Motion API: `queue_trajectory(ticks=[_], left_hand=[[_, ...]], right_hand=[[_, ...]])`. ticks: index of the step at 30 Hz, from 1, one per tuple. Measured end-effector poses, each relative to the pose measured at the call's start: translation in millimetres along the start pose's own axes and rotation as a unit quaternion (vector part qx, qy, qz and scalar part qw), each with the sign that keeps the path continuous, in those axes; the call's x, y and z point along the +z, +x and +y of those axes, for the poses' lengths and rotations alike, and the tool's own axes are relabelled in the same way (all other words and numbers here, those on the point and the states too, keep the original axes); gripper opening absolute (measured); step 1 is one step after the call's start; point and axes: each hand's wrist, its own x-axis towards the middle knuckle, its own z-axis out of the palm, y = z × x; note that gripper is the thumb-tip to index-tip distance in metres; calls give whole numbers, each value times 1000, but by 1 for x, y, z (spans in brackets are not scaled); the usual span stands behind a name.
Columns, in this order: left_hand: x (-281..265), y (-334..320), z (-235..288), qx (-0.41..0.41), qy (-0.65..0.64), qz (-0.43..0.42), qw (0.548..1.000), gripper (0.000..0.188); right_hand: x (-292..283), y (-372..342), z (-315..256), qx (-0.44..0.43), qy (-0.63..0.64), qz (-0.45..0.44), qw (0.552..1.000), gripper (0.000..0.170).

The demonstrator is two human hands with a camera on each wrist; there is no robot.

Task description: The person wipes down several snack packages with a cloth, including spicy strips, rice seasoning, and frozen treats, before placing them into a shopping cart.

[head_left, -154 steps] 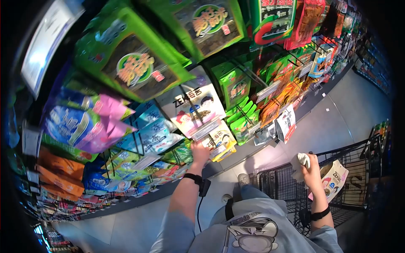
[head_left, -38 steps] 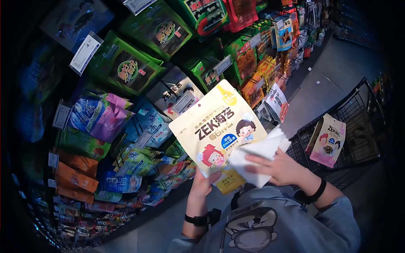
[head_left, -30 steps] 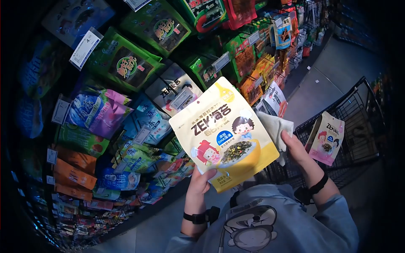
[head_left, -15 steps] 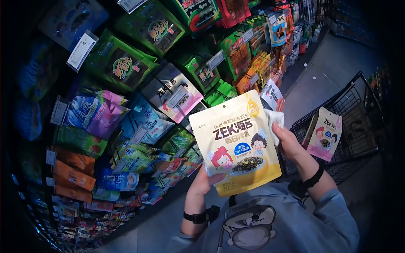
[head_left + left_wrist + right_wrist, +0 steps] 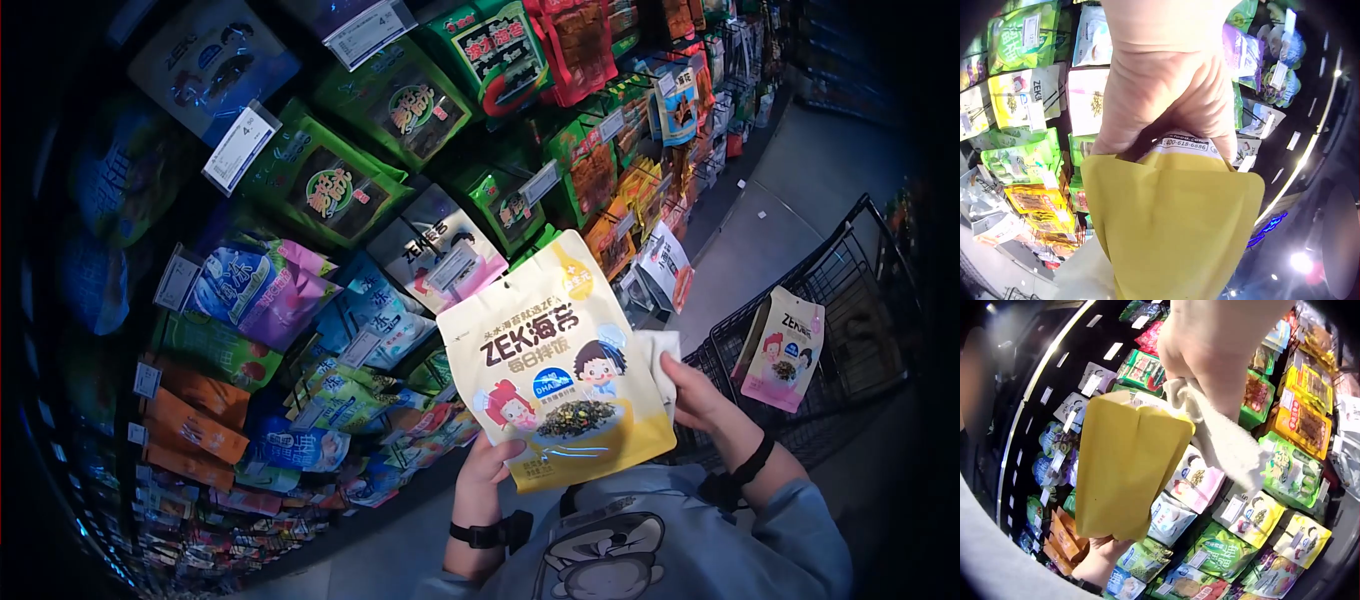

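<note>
A: Where to look first?

B: Look for the cream-and-yellow pouch in front of the shirt, tilted, printed face toward the head camera. Note it grasped low, near the bottom left corner, by the left hand, with the thumb on the front

A: And on the right?

B: Clutching a white cloth in the right hand, at the pouch's right edge. Cannot tell about contact between cloth and pouch, nor about any support from behind

A: Most likely to go wrong, then?

B: Would expect a swing or a slip first. Gripped so low and to one side, probably easy to twist, perhaps poorly steadied at the top

A: Set off by?

B: By a sideways push with the cloth, most likely, or by easing the left thumb. Might then drop to the floor, or brush the pink-and-white pouch hanging beyond

A: Any trouble from the cloth itself?

B: Could trap a fold between fingers and pouch and so weaken any second grip. Could also lose the cloth by reaching with the same hand

A: And near the cart?

B: If lowered there carelessly, could bump and crease the other ZEK pouch inside
</note>
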Motion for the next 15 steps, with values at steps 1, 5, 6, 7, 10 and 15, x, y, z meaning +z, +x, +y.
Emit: queue_trajectory(ticks=[1,5,6,7,10,15], left_hand=[[-1,1,-3,-9,-20,-18,1000,73],[-7,5,-7,-16,-76,-64,995,71],[-6,8,-7,-18,-75,-67,995,71],[-1,11,-4,-13,-40,-31,999,72],[27,22,2,61,81,40,994,73],[72,15,5,168,183,10,969,88]], right_hand=[[4,-3,0,39,12,-40,998,50],[30,-12,-11,25,-42,-99,994,50],[35,-13,-11,8,-70,-102,992,52],[44,-13,-11,-20,-61,-54,996,44],[45,-8,-7,-127,-177,8,976,35],[79,-11,5,-288,-340,28,895,31]])
